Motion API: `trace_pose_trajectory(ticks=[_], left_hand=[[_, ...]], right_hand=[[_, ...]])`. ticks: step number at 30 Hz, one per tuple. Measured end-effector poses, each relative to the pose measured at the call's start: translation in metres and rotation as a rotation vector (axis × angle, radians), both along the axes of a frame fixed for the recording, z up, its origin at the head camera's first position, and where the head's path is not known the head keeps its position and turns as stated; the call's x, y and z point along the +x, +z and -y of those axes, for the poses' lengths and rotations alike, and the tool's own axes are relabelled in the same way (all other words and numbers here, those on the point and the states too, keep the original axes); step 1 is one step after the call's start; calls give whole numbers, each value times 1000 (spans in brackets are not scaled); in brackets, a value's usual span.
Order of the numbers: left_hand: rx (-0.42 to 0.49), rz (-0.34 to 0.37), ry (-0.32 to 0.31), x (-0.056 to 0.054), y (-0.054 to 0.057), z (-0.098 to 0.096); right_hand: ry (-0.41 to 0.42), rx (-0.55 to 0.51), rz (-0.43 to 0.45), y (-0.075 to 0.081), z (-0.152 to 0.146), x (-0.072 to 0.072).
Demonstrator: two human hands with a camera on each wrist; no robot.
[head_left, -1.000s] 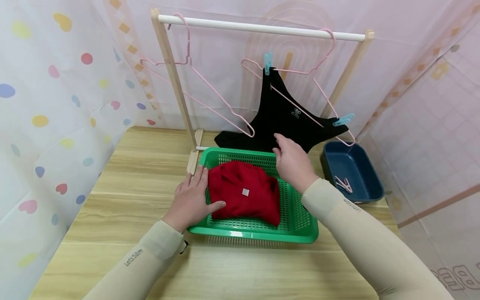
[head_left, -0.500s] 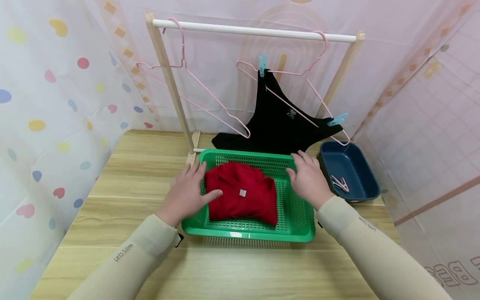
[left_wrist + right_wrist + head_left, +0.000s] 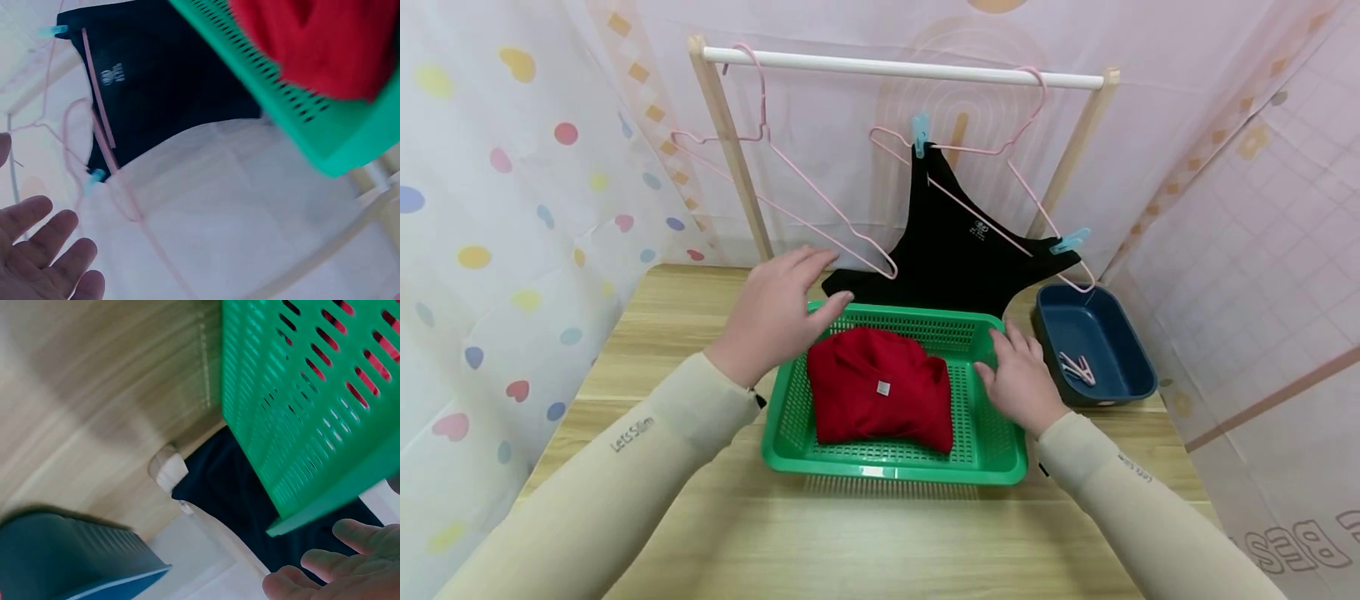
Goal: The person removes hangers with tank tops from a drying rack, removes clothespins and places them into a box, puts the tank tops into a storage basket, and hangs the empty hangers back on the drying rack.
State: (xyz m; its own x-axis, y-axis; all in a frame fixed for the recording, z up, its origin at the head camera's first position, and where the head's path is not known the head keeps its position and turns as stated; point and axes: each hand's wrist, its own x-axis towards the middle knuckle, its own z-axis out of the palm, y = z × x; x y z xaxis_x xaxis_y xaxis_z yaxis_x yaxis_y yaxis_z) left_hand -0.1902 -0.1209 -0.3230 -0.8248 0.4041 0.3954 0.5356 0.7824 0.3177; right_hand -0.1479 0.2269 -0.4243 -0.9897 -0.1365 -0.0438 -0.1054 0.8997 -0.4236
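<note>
My left hand (image 3: 778, 308) is raised over the back left corner of the green basket (image 3: 895, 475), holding nothing, its fingers extended toward the rack. Inside the basket lies a folded red garment (image 3: 880, 408) with a small white label. At the basket's right rim is my right hand (image 3: 1024, 379), thumb on the inner side and fingers loosely extended outside; whether it touches the rim is unclear. Behind the basket, a black tank top (image 3: 955, 242) hangs aslant from a pink hanger (image 3: 1000, 152), held by blue clothespins (image 3: 921, 135). The left wrist view also shows this black top (image 3: 156, 75).
A wood-framed rack with a white rod (image 3: 895, 67) stands at the back. A second pink hanger (image 3: 820, 196) hangs at its left, without clothing. Right of the basket sits a dark blue bin (image 3: 1120, 358) holding pink clothespins (image 3: 1077, 368). Patterned curtains surround the wooden table (image 3: 880, 533).
My left hand has lifted off the basket's left side and moved up and forward. My right hand has come from near the black top to the basket's right rim.
</note>
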Motion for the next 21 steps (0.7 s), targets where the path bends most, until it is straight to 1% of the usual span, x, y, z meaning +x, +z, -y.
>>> trace_pose_trajectory(ticks=[2,5,7,9,13,16,21], left_hand=[[-19,-30,-18,-5,12,-8],[-55,-53,-43,-12,30,-21],[-80,-51,-55,-17,40,-29],[-113,-36,-52,-24,50,-36],[-177,-32,-45,-40,65,-47],[-212,6,-43,-51,74,-55],[-273,106,-14,-68,83,-67]], right_hand=[[-6,4,2,-3,0,2],[-13,5,8,-6,0,4],[-15,10,10,-9,-1,6],[-18,16,16,-11,-2,6],[-20,29,21,-14,-2,7],[-22,40,22,-18,-3,8],[-29,60,34,-23,-5,11]])
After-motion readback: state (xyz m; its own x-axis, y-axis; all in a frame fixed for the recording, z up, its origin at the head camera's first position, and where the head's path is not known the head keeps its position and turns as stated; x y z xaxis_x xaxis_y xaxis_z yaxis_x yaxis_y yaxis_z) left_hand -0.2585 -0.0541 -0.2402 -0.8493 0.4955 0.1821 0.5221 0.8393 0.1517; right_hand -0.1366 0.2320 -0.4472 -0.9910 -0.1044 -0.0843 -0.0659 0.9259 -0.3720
